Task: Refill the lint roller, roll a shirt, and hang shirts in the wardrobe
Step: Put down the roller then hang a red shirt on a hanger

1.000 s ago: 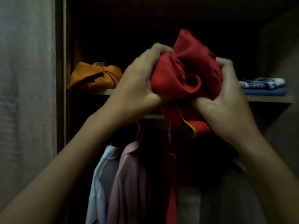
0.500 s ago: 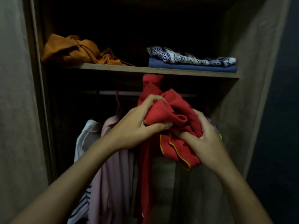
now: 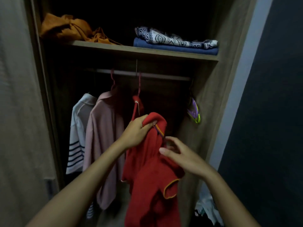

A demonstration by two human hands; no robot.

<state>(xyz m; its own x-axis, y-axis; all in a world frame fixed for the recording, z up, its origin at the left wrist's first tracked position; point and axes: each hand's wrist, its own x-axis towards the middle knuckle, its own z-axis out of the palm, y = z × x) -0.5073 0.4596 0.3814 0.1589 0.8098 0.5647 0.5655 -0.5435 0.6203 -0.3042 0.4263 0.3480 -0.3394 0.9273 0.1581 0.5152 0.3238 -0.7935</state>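
Left hand clamps red shirt, now unbunched and hanging below; right hand has let go, fingers apart

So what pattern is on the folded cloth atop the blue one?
White patterned cloth with dark geometric print, head view.

Left hand: raised, fingers curled tight in a fist around bunched red shirt.
Right hand: lower, just beside, fingers loosely spread.
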